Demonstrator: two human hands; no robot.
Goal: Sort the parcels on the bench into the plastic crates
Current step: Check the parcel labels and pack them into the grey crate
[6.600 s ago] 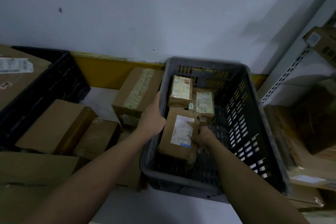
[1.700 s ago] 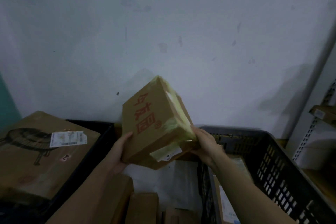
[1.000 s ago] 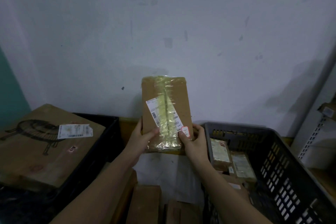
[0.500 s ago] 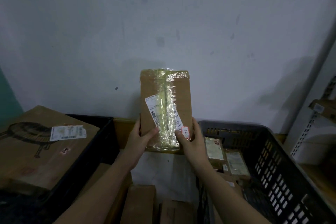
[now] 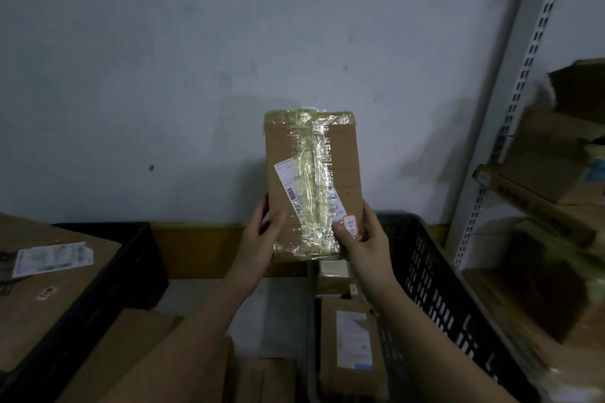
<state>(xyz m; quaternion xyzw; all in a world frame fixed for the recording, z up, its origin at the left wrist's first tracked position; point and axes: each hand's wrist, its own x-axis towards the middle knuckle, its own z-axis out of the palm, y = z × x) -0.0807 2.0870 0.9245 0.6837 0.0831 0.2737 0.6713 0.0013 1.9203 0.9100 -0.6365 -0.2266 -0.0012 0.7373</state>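
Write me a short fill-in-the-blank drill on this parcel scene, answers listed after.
1. The taped parcel is gripped by ____ hands.
2. The right hand has its thumb beside a small ____-bordered sticker.
3. The crate under the right forearm already contains ____.

Answers: both; red; parcels

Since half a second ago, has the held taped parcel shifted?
No. The taped parcel stays upright in both hands, bottom edge beside the grey crate's far-left corner.
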